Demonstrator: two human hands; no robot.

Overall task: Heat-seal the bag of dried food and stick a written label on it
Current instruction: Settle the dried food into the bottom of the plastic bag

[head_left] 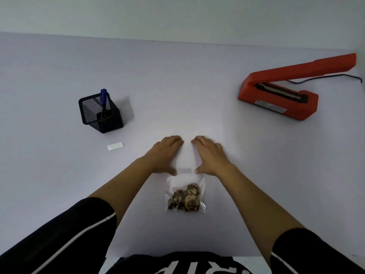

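Both hands are lying flat with straight fingers (174, 139), left hand (166, 153) and right hand (210, 155) pressing the empty far half of the clear bag (184, 179), I am guessing to push air out before sealing. Right and beyond the bag the heat sealer (280, 95) is standing open; left of the bag the label (115, 145) is waiting.

Glare washes out the upper end of the bag (185, 194); the cord (347, 75) vanishes at the right edge.
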